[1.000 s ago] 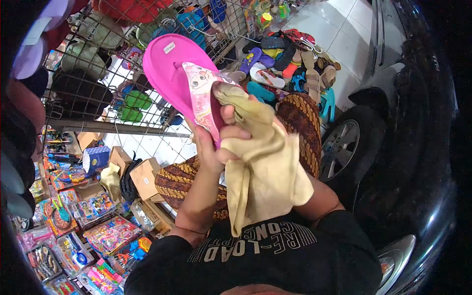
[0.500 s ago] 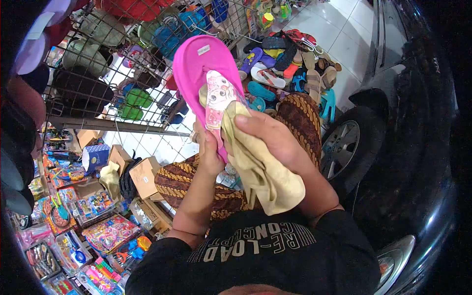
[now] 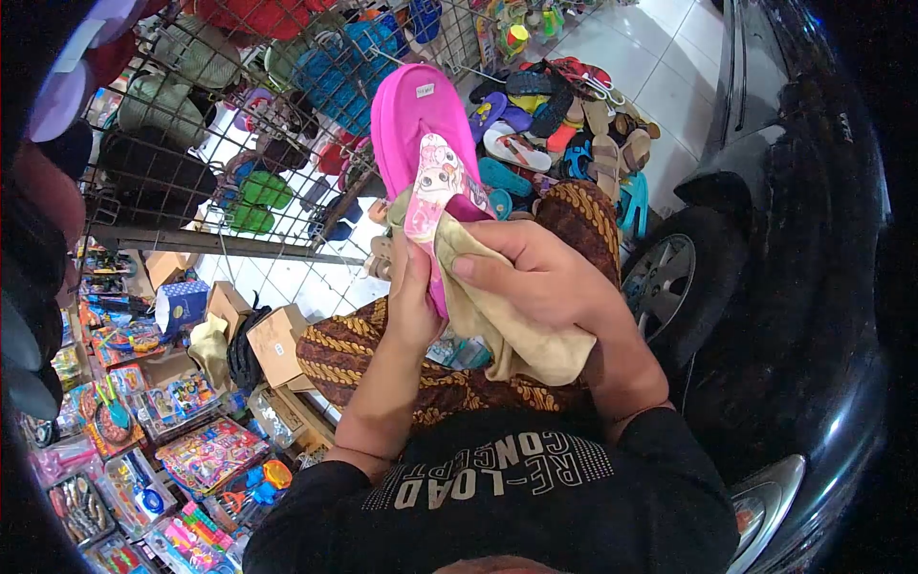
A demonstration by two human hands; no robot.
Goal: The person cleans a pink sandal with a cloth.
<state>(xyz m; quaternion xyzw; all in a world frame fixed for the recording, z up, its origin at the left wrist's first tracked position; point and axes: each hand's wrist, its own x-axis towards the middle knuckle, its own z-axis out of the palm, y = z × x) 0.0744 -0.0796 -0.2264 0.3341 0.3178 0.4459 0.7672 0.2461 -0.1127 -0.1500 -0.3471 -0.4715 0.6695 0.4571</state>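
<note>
A bright pink flip-flop [image 3: 409, 110] with a cartoon-printed strap [image 3: 439, 184] is held up before me, its toe end pointing away. My left hand [image 3: 416, 304] is closed round the heel end, thumb on the near side. A pale yellow cloth [image 3: 512, 335] is gripped in my right hand [image 3: 545, 277], thumb on top. The cloth touches the strap's lower right part and passes behind the slipper, showing again at its left edge. My right fingertips are hidden by the cloth.
Many sandals [image 3: 564, 134] lie piled on the white tiles ahead. A wire rack [image 3: 258, 182] hung with footwear stands at the left. Packaged toys [image 3: 210, 454] and a cardboard box [image 3: 277, 344] lie lower left. A dark car's wheel [image 3: 665, 282] is close on my right.
The flip-flop has shifted slightly right and turned a little. My right hand has swung its wrist outward, and the cloth's hanging end has moved up.
</note>
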